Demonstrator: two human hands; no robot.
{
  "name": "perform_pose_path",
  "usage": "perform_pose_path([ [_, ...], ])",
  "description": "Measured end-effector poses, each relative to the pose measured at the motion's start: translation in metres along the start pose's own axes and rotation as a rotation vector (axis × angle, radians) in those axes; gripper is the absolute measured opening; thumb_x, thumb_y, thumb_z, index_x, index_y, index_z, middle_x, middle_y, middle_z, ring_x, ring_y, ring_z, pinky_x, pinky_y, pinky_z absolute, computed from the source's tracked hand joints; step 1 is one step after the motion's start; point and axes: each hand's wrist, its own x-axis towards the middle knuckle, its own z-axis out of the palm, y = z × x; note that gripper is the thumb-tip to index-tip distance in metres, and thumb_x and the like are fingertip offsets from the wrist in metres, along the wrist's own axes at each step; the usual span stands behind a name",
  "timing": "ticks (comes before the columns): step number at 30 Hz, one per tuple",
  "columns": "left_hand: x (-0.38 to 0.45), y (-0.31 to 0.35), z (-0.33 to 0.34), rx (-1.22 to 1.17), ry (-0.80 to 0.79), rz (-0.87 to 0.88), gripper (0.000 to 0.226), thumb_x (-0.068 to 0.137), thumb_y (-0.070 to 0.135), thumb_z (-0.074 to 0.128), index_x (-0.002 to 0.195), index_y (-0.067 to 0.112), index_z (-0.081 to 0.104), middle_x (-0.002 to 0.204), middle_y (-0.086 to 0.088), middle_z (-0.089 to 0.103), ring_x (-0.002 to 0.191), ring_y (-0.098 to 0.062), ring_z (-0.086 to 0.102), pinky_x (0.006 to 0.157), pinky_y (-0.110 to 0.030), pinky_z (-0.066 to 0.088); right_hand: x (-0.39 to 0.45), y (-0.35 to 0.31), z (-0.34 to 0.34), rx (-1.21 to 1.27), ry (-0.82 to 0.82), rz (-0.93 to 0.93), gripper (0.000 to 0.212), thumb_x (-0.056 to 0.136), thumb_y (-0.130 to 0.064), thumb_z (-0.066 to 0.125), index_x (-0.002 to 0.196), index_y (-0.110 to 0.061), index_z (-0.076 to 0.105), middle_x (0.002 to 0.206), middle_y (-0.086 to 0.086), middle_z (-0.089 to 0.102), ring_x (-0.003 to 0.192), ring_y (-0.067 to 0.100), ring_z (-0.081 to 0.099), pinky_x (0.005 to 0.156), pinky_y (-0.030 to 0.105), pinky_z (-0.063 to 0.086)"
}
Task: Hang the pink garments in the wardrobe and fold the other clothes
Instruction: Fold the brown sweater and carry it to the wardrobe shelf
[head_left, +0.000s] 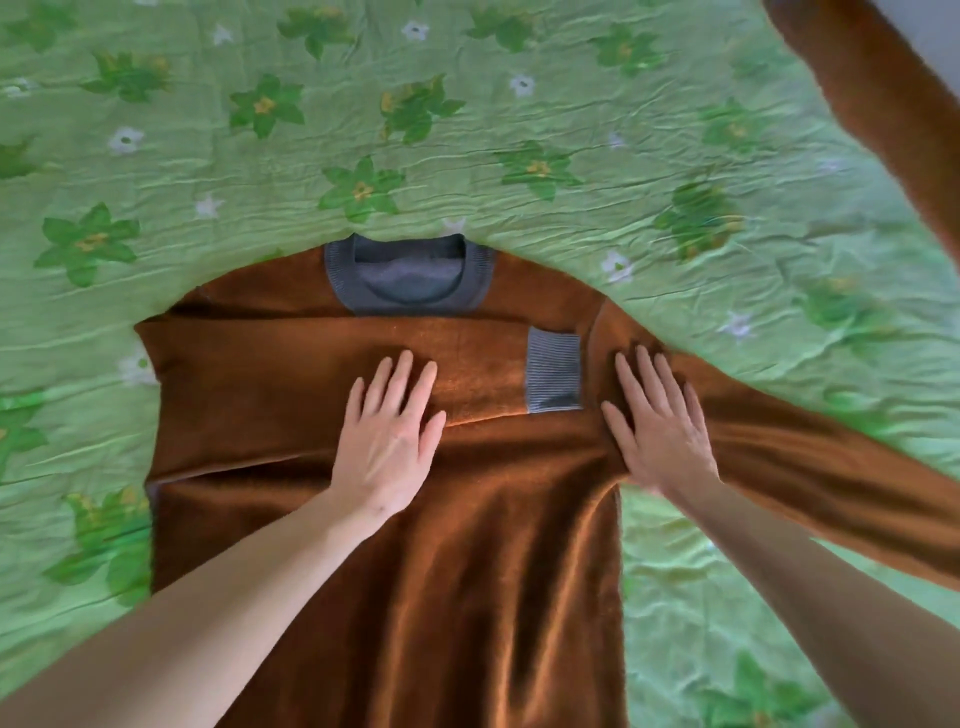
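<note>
On the green floral bed (519, 130), brown sweater (415, 545) lies collar away, length toward viewer, under flat, released fingers (400, 374) of both hands.

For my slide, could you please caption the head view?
Both hands flat on a brown sweater, one sleeve folded across.

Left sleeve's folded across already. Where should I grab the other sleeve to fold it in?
Judging by how it lies, take the unfolded sleeve out along its length, right of the right hand, coming from the right. It trails flat over the bedspread toward the frame's edge; its cuff is out of view. The folded sleeve lies under the left hand.
</note>
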Motion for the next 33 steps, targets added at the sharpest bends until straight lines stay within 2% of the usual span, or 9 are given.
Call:
perform_pose_path([
  [9, 0.038, 0.135, 0.027, 0.03, -0.019, 0.067, 0.066, 0.107, 0.054, 0.028, 0.164, 0.022, 0.032, 0.171, -0.014, 0.027, 0.156, -0.039, 0.026, 0.124, -0.063, 0.024, -0.046, 0.116, -0.005, -0.004, 0.037, 0.096, 0.068, 0.104, -0.062, 0.016, 0.166, -0.034, 0.012, 0.174, -0.007, 0.008, 0.161, 0.017, 0.005, 0.13, 0.045, 0.009],
  [13, 0.043, 0.173, 0.034, 0.05, -0.024, 0.199, 0.064, 0.108, 0.052, 0.03, 0.164, 0.02, 0.033, 0.169, -0.012, 0.032, 0.157, -0.036, 0.027, 0.125, -0.06, 0.023, -0.064, 0.173, -0.02, 0.047, 0.105, 0.235, 0.061, 0.109, -0.05, 0.029, 0.164, -0.026, 0.023, 0.17, 0.0, 0.028, 0.157, 0.025, 0.024, 0.127, 0.049, 0.017],
  [15, 0.043, 0.19, 0.036, 0.062, -0.034, 0.297, 0.063, 0.108, 0.05, 0.031, 0.163, 0.019, 0.034, 0.168, -0.011, 0.034, 0.155, -0.034, 0.031, 0.125, -0.059, 0.023, -0.071, 0.2, -0.033, 0.021, 0.133, 0.327, 0.057, 0.107, -0.047, 0.04, 0.156, -0.018, 0.04, 0.153, 0.01, 0.05, 0.141, 0.035, 0.044, 0.12, 0.053, 0.029],
  [17, 0.043, 0.205, 0.036, 0.068, -0.06, 0.36, 0.063, 0.108, 0.051, 0.031, 0.162, 0.02, 0.035, 0.168, -0.01, 0.035, 0.155, -0.033, 0.032, 0.125, -0.058, 0.023, -0.072, 0.221, -0.051, -0.032, 0.088, 0.33, 0.052, 0.101, -0.053, 0.05, 0.132, -0.012, 0.057, 0.119, 0.014, 0.063, 0.116, 0.04, 0.057, 0.101, 0.052, 0.042],
  [20, 0.041, 0.221, 0.04, 0.101, -0.113, 0.427, 0.064, 0.107, 0.052, 0.029, 0.161, 0.02, 0.038, 0.168, -0.009, 0.034, 0.155, -0.03, 0.032, 0.125, -0.056, 0.024, -0.064, 0.236, -0.077, 0.094, -0.067, 0.272, 0.037, 0.097, -0.054, 0.06, 0.104, -0.018, 0.05, 0.084, -0.001, 0.055, 0.091, 0.036, 0.064, 0.073, 0.041, 0.042],
  [23, 0.04, 0.237, 0.043, 0.096, -0.143, 0.423, 0.064, 0.105, 0.05, 0.026, 0.161, 0.021, 0.039, 0.169, -0.01, 0.034, 0.154, -0.031, 0.034, 0.124, -0.057, 0.028, -0.056, 0.24, -0.097, 0.193, -0.052, 0.142, 0.031, 0.096, -0.05, 0.064, 0.098, -0.022, 0.051, 0.071, -0.009, 0.055, 0.072, 0.028, 0.062, 0.062, 0.037, 0.041],
  [26, 0.042, 0.252, 0.048, 0.093, -0.16, 0.451, 0.068, 0.104, 0.056, 0.018, 0.166, 0.029, 0.024, 0.172, -0.009, 0.024, 0.157, -0.035, 0.026, 0.123, -0.06, 0.026, -0.051, 0.258, -0.106, 0.249, -0.053, 0.148, 0.028, 0.092, -0.048, 0.072, 0.104, -0.029, 0.057, 0.077, -0.008, 0.062, 0.073, 0.022, 0.061, 0.066, 0.036, 0.045],
  [30, 0.049, 0.263, 0.057, 0.131, -0.198, 0.439, 0.071, 0.099, 0.067, 0.008, 0.165, 0.042, -0.003, 0.176, -0.007, 0.003, 0.16, -0.042, 0.004, 0.121, -0.07, 0.019, -0.062, 0.298, -0.106, 0.227, -0.302, 0.282, 0.041, 0.086, -0.057, 0.074, 0.115, -0.032, 0.059, 0.104, -0.002, 0.07, 0.094, 0.026, 0.064, 0.086, 0.043, 0.052],
  [33, 0.05, 0.271, 0.058, 0.19, -0.235, 0.399, 0.075, 0.098, 0.071, 0.008, 0.163, 0.043, -0.016, 0.175, -0.008, -0.015, 0.159, -0.043, -0.01, 0.122, -0.071, 0.01, -0.082, 0.33, -0.114, 0.273, -0.339, 0.326, 0.049, 0.079, -0.06, 0.079, 0.112, -0.027, 0.064, 0.11, -0.008, 0.07, 0.099, 0.021, 0.065, 0.086, 0.037, 0.05],
])
